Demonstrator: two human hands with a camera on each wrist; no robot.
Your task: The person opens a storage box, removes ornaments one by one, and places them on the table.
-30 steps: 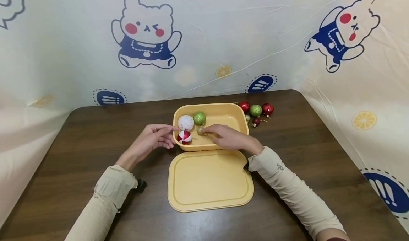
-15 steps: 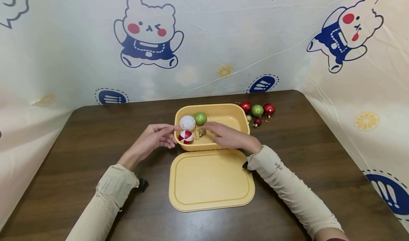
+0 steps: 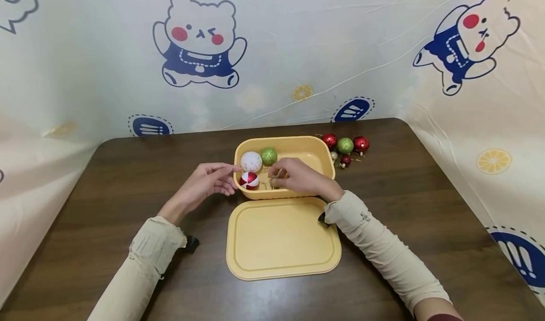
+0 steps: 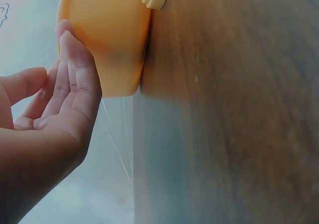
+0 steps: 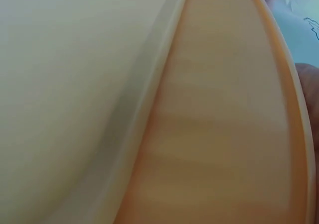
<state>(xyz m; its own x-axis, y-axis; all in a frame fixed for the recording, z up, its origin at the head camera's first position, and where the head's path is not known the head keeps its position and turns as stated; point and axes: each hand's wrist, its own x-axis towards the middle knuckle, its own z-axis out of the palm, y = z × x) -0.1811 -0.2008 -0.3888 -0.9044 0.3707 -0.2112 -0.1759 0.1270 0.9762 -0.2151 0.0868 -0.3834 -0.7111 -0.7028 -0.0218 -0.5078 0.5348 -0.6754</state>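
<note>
A yellow plastic box [image 3: 312,157] stands on the table with a white speckled bauble [image 3: 251,161], a green glitter bauble [image 3: 269,156] and a red-and-white bauble [image 3: 249,181] at its left end. My right hand [image 3: 300,176] reaches into the box, thumb and fingers pinching a small gold bauble [image 3: 274,182] near the front wall. In the right wrist view the box wall hides most of that hand. My left hand [image 3: 213,181] rests with relaxed fingers at the left end of the box; the left wrist view shows its fingertips beside the outer wall.
The yellow lid [image 3: 284,238] lies flat in front of the box, close to its front wall. Right of the box sit several loose baubles, among them a red one [image 3: 361,144], a green one [image 3: 345,146] and a dark red one [image 3: 345,161]. A printed cloth hangs behind the table.
My right hand lifted off the gold bauble with straighter fingers, then came down with fingers curled at it. The gold bauble shifted slightly toward the front wall. My left hand stayed in place.
</note>
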